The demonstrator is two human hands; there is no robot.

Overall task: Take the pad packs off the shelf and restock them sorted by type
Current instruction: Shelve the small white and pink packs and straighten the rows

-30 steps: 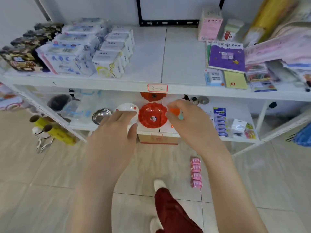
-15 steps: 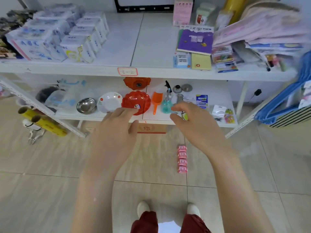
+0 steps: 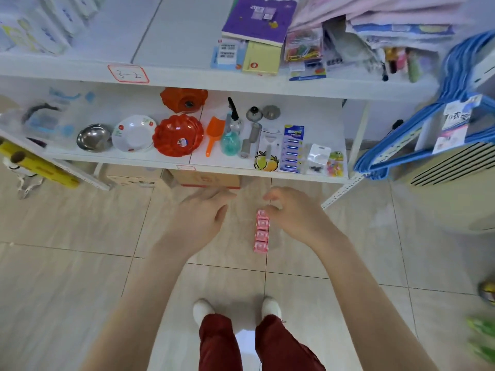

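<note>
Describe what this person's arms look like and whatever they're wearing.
The left arm and right arm are bare all the way up, no sleeves showing. The left grip and right grip are plain bare hands: no gloves, watch or bracelet visible. Below are dark red trousers and white shoes.

Beige tiled floor (image 3: 80, 263); white two-tier shelving (image 3: 187, 84).
</note>
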